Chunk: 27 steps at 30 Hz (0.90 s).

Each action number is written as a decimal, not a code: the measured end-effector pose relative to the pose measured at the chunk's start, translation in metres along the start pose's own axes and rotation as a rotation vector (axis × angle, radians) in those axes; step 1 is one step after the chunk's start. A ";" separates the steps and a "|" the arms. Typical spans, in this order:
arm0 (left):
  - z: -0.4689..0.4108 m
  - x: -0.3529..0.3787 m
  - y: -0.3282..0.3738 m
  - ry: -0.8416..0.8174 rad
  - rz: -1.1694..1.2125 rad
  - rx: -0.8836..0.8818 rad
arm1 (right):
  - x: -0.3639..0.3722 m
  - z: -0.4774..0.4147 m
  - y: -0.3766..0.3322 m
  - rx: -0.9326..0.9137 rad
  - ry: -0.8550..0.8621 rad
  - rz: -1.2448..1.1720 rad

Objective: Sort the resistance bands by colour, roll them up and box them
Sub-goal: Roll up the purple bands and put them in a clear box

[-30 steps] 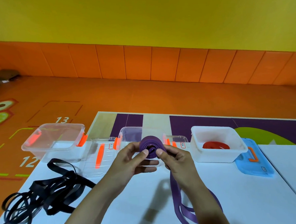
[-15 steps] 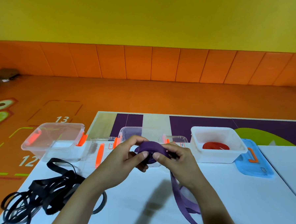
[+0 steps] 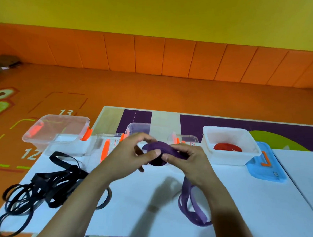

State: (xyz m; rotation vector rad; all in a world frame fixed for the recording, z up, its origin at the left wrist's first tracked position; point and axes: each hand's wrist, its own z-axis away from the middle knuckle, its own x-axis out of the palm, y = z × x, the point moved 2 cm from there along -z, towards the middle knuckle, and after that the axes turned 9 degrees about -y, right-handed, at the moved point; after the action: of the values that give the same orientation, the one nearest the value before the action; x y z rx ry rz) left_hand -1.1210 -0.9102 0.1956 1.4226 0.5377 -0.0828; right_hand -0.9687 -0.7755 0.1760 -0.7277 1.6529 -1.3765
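Both hands are up over the middle of the white tabletop (image 3: pixel 138 200), and between them sits the flat purple resistance band (image 3: pixel 159 148), wound into a fat coil just above the surface. The left hand (image 3: pixel 130 156) grips the coil from its side, fingers (image 3: pixel 144 138) curled over the top and the thumb pressed on the near face. The right hand (image 3: pixel 186 158) pinches the outer wrap, thumb tip right beside the left thumb, fingers folded round the strap. From under the right wrist the band's loose tail (image 3: pixel 198 214) drops to the tabletop and lies there in a couple of slack loops, near the front edge. Over on the left, a tangle of thin black resistance bands (image 3: pixel 43 187) sprawls across the corner, some loops hanging over the edge, one loop passing under the left forearm. Along the back edge runs a row of containers: a clear plastic box with orange latches (image 3: pixel 58 134) far left, a clear lid with an orange clip (image 3: pixel 106 148) lying flat beside it, and a second clear box (image 3: pixel 138 128) partly hidden behind the hands. Just right of the hands I can see another clear lid (image 3: pixel 184 139). Further right stands a white plastic box (image 3: pixel 230 159), and inside it lies a coiled red band (image 3: pixel 227 147), flat on the bottom. A blue lid with an orange clip (image 3: pixel 265 165) lies touching that box's right side. Beyond the tabletop is orange floor (image 3: pixel 150 91) with painted numbers.
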 end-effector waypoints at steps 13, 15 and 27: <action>-0.008 0.009 -0.006 -0.012 0.623 0.062 | 0.007 0.000 0.011 0.023 0.113 -0.313; -0.007 0.017 -0.007 -0.034 0.781 0.041 | 0.007 -0.001 0.011 0.033 0.138 -0.313; -0.001 -0.008 0.008 -0.152 -0.050 0.047 | -0.007 0.000 -0.013 -0.006 -0.075 -0.007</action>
State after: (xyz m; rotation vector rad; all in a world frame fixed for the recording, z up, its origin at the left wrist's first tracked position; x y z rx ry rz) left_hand -1.1251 -0.9094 0.2063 1.4359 0.4481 -0.2432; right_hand -0.9668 -0.7727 0.1906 -0.7800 1.5981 -1.3331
